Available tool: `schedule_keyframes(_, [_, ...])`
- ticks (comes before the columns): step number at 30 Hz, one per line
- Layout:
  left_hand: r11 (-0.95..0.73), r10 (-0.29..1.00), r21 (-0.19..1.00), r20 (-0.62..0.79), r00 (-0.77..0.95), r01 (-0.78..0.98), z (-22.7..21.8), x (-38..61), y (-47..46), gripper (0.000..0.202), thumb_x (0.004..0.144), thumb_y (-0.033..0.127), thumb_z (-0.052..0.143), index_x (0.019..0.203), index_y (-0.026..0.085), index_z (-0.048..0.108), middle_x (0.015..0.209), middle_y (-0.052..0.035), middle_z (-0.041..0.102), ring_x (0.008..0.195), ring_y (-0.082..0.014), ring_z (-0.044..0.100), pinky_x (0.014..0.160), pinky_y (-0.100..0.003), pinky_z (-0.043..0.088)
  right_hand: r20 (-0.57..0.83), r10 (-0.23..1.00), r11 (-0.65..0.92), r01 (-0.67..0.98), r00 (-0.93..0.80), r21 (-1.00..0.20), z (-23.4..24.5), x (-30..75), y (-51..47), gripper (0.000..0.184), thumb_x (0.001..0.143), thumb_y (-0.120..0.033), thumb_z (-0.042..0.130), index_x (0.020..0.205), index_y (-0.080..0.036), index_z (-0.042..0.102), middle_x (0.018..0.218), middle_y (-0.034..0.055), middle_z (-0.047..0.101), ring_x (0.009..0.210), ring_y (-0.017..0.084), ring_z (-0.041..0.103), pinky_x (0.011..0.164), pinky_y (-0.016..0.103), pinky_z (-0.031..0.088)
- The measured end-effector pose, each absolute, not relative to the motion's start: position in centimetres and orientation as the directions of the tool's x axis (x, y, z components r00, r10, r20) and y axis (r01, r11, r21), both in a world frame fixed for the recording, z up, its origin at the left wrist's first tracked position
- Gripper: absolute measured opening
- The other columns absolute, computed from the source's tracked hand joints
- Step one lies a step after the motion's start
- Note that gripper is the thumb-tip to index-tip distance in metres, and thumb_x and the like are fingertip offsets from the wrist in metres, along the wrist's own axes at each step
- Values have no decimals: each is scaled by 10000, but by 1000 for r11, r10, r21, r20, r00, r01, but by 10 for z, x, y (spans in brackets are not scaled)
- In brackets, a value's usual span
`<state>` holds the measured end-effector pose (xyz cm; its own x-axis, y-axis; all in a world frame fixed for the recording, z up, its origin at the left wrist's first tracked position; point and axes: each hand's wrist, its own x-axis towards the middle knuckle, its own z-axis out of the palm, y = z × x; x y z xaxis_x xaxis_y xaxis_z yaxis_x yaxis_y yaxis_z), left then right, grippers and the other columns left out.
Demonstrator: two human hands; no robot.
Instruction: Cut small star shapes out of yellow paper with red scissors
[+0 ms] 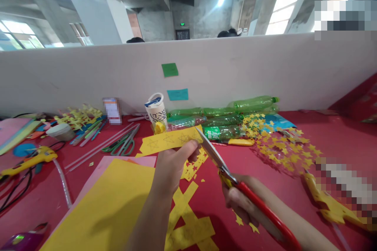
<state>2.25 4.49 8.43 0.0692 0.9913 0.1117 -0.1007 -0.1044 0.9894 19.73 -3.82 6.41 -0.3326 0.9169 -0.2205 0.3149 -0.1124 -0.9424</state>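
My left hand (173, 164) pinches a yellow paper strip (156, 142) with stars drawn on it in pencil. In my right hand (243, 200) is a pair of scissors (216, 155) with red handles, the blade tips at the strip's right end. Below the hands lie more yellow paper strips (191, 231) and a scrap with star-shaped holes (193, 166). A few cut stars (239, 219) rest under my right hand. Large yellow sheets (108, 200) lie over pink paper to the left of my left arm.
Many loose yellow stars (282, 145) are spread at the right, beyond a yellow glue gun (326, 200). Green plastic bottles (253, 104) and a paper cup (156, 111) line the white partition (88, 74). Another glue gun (38, 156) and green-handled scissors (125, 143) lie left.
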Motion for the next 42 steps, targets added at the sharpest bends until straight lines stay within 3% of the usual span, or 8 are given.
schedule_keyframes(7, [-107, 989, 988, 117, 88, -115, 86, 22, 44, 232, 716, 264, 614, 509, 170, 567, 511, -16, 542, 516, -128, 489, 490, -258, 393, -171, 934, -60, 333, -315, -941, 62, 196, -39, 565, 831, -734, 374, 701, -188, 436, 507, -48, 445, 411, 70, 360, 402, 192, 269])
schedule_keyframes(18, [-87, 992, 982, 102, 78, -166, 85, 22, 43, 209, 706, 246, 626, 516, 164, 590, 536, -13, 559, 524, -122, 499, 486, -251, 404, -230, 929, -128, 329, -292, -936, 63, 192, -39, 579, 819, -749, 370, 670, -192, 424, 483, -55, 441, 402, 64, 363, 404, 185, 285])
schedule_keyframes(23, [-90, 992, 984, 103, 78, -154, 86, 22, 43, 211, 712, 249, 622, 520, 171, 586, 532, -11, 556, 529, -127, 502, 494, -256, 403, -155, 955, -76, 295, -252, -952, 52, 193, -41, 607, 789, -787, 351, 679, -196, 434, 449, -65, 432, 363, 62, 355, 373, 181, 273])
schedule_keyframes(28, [-107, 989, 986, 118, 84, -125, 85, 22, 43, 236, 724, 253, 612, 506, 171, 577, 525, -14, 547, 533, -126, 500, 513, -259, 403, -198, 940, -109, 308, -278, -945, 50, 195, -40, 554, 847, -718, 370, 693, -190, 442, 473, -59, 458, 382, 59, 365, 401, 183, 289])
schedule_keyframes(42, [-117, 990, 981, 127, 59, -152, 85, 26, 43, 236, 725, 246, 608, 506, 165, 572, 524, -9, 544, 526, -119, 497, 503, -245, 404, -232, 943, -149, 318, -239, -936, 60, 191, -39, 617, 769, -804, 361, 672, -196, 405, 446, -62, 428, 374, 54, 346, 399, 179, 272])
